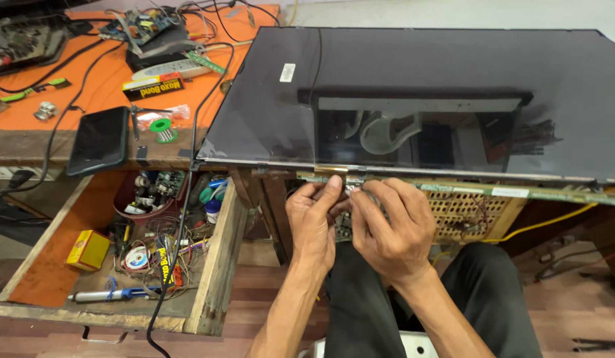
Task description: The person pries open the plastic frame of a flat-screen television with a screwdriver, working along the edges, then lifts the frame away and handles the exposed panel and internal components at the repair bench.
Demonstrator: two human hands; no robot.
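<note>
Head view: a large dark glossy display panel lies flat on the workbench, its near edge overhanging; the left hand and right hand pinch the green circuit strip along that edge; an open drawer stands left, floor beneath.

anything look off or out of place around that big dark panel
The dark panel lies flat but overhangs the workbench on the near side, with a thin circuit strip along its near edge. Both hands pinch at that edge. Below, the open drawer is a jumble of wires and spools.
</note>
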